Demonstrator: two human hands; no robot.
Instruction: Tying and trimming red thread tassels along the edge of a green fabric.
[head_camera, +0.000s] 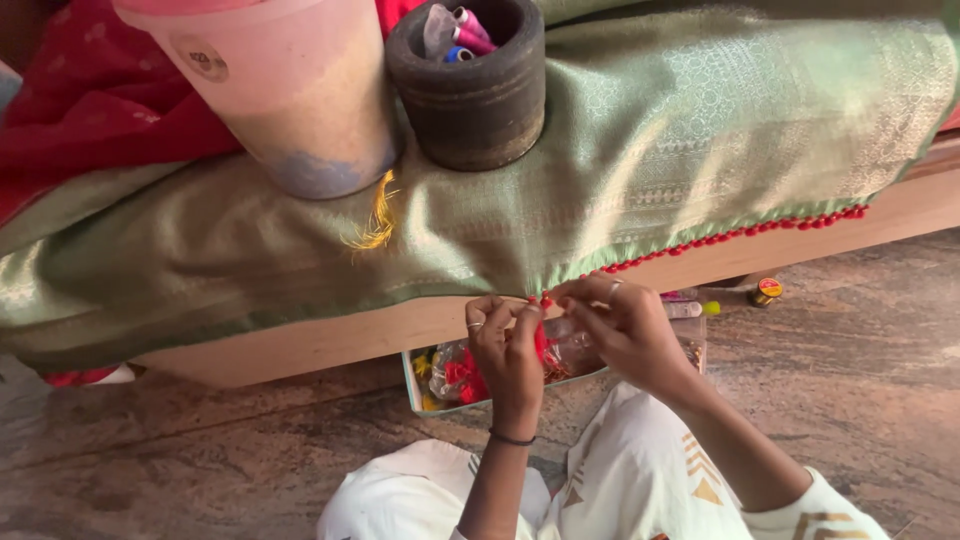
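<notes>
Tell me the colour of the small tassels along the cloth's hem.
Red tassels, on the green cloth; head view.

Count: 2 hands, left (505, 350) and right (625, 325). 1 green cloth (650, 150), 1 red cloth (90, 100). 1 plastic tub (290, 90), 1 dark round holder (475, 100), 1 tray (412, 380). 3 thread spools (462, 30) visible in holder.

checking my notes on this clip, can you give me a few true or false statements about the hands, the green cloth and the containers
1. Both hands, left hand and right hand, meet at the hem of the shiny green woven cloth. True.
2. The red tassel trim runs the hem's whole length. False: it shows only to the right of the hands.
3. The dark round wooden pot holds thread spools. True.
4. The pale plastic tub stands on the floor. False: it stands on the cloth, beside the pot.
</notes>
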